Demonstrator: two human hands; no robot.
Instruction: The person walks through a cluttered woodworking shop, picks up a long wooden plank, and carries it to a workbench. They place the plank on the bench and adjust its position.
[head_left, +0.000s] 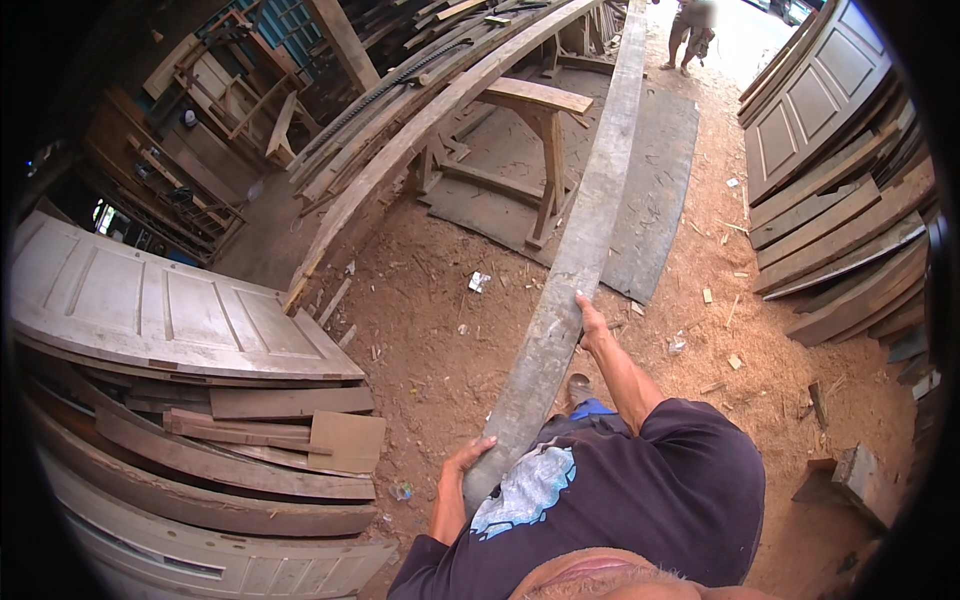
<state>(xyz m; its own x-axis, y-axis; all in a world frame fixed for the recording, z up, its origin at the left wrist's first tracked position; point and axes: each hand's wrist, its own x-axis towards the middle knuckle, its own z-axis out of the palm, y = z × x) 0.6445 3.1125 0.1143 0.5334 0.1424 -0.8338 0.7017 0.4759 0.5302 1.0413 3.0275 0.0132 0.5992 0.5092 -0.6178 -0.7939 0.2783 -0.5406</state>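
Partly hidden: plank (575, 260) behind torso.

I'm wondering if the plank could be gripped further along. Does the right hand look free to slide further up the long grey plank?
Probably yes. The right hand rests on the long grey plank along its right edge, and the plank ahead of it runs bare, with nothing lying on it. The left hand holds the near end.

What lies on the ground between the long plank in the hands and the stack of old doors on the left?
In the head view, mostly bare reddish dirt with wood scraps and a small white wrapper lies between the long plank and the stack of doors.
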